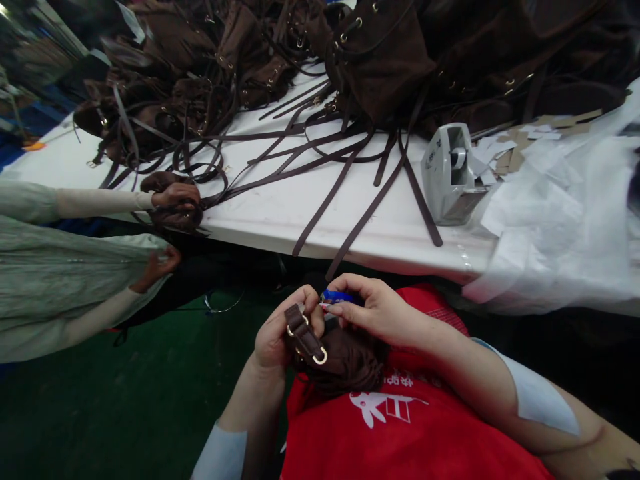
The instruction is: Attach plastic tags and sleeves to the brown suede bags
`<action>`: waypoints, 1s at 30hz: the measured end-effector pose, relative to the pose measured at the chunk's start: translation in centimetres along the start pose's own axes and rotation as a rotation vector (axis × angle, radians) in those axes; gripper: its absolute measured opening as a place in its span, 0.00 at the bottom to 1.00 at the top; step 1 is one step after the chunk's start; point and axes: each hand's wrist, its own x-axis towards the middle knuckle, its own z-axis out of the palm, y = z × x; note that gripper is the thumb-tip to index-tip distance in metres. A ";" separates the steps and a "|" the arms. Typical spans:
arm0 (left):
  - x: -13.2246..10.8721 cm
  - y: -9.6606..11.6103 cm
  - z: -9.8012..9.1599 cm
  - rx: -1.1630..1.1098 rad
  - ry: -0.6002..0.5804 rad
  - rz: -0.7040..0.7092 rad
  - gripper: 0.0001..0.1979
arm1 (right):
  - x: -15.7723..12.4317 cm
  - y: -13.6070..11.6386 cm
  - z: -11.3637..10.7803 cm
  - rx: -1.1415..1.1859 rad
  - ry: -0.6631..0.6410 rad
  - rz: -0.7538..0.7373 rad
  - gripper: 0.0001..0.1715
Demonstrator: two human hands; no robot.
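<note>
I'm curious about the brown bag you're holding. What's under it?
Under the bag is a red apron; the part right beneath is covered. On top, the left hand grips the strap, the right hand a blue thing.

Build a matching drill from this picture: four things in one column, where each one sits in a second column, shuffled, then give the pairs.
Things
1. tape dispenser
2. brown strap with gold rings
3. blue piece
4. white sheets

Places
A. pinched in the right hand
B. heaped at the right end of the table
C. held in the left hand
D. standing near the front edge of the table

Pairs: 1-D, 2-C, 3-A, 4-B
</note>
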 end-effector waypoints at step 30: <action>0.1 0.1 0.0 -0.005 0.081 -0.056 0.12 | 0.4 -1.5 2.0 -0.516 -0.007 0.122 0.30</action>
